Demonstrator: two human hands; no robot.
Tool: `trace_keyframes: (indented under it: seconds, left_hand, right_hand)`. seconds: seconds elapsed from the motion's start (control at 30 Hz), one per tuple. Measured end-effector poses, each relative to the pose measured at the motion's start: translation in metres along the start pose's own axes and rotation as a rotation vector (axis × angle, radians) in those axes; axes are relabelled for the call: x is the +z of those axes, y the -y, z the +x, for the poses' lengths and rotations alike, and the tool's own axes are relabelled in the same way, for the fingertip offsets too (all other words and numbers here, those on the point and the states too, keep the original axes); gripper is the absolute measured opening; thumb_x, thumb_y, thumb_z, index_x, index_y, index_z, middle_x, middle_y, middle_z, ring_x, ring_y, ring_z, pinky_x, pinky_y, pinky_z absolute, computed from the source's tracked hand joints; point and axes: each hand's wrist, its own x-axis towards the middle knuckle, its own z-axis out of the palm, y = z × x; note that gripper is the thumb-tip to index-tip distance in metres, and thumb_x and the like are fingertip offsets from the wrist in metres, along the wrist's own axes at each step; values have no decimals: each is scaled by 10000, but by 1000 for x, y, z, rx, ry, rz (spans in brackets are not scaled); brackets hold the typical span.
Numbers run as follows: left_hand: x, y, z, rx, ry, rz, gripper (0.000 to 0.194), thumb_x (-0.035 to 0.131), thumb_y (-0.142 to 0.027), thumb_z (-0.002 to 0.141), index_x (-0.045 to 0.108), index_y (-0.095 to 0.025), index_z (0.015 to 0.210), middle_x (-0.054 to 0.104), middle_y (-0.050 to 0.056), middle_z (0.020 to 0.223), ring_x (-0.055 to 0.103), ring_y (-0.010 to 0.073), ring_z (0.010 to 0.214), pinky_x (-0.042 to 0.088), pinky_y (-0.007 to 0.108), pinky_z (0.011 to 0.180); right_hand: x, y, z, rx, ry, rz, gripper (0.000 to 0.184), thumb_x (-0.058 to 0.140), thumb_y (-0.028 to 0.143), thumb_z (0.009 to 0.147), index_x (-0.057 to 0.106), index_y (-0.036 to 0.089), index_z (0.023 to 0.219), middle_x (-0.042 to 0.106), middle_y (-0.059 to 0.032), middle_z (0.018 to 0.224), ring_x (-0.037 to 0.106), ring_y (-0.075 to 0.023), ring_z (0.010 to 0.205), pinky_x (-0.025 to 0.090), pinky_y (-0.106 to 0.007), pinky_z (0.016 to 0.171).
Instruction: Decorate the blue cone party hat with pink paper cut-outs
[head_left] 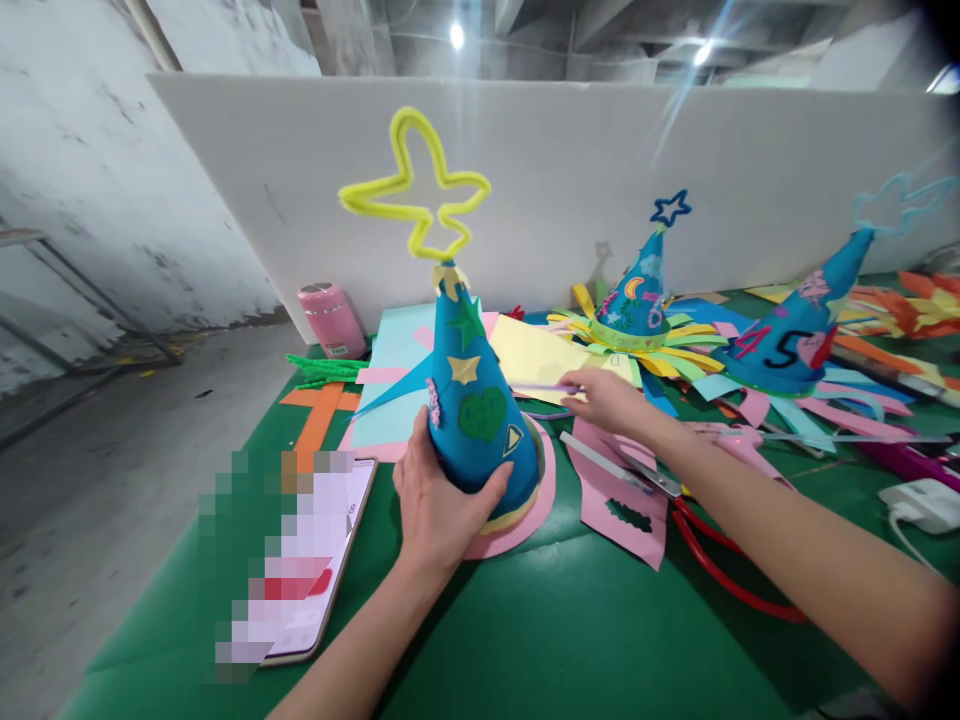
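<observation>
A blue paper cone hat (480,385) stands upright in the middle of the table, a little tilted. Green and gold stars, a green heart and a small triangle decorate it, and a yellow pipe-cleaner shape (411,190) rises from its tip. My left hand (442,490) wraps around the hat's lower left side, thumb across the front. Round its base shows a pink paper brim (550,465). Right of the hat, my right hand (607,400) pinches a thin purple pipe cleaner (541,388). Scissors with red handles (720,545) lie under my right forearm, beside a cut pink sheet (637,525).
Two decorated blue hats, one with a star (637,295) and one with numbers (799,325), stand at the right. A phone (319,590) lies front left. Behind are a pink bottle (331,320), green pipe cleaners (322,372), a light blue sheet (390,350) and a white partition (562,180).
</observation>
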Motion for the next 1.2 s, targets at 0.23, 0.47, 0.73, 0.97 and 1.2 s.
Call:
trace_keyframes:
  seconds: [0.23,0.47,0.73,0.97,1.2]
  left_hand:
    - [-23,5,-18,-123,-5,31,906,692,-422,563,218,-222,1309,469,130,1190,468,338,1070,384,519,862]
    - [-6,5,-2,-58,8,-23,905,700,-414,557,226,-229,1306,470,119,1194,451,343,1095,345,528,896]
    - [15,-4,13,-25,27,15,909,676,-456,571,212,-188,1306,465,152,1204,414,339,1137,325,517,912]
    - [16,-3,11,-32,16,76,936,642,-516,586,185,-152,1318,444,180,1227,406,343,1140,340,515,893]
    - [23,1,14,-3,2,110,968,633,-555,577,185,-128,1321,468,182,1198,431,349,1106,320,537,902]
  right_hand:
    - [36,5,16,-61,100,166,176,499,281,834,583,144,907,605,-44,922,572,-156,809,458,-344,728]
    - [-14,8,40,2,-119,491,231,424,222,816,583,135,960,621,-12,734,551,-105,592,409,-203,518]
    - [-76,3,51,37,-261,449,239,476,259,789,599,127,945,583,-6,656,490,-92,534,382,-205,508]
    - [-25,4,59,5,-203,76,177,521,166,723,655,158,838,655,-65,815,559,-191,742,385,-253,629]
    - [-44,5,35,90,-342,61,307,467,275,789,576,122,1031,613,-114,969,551,-219,855,405,-298,715]
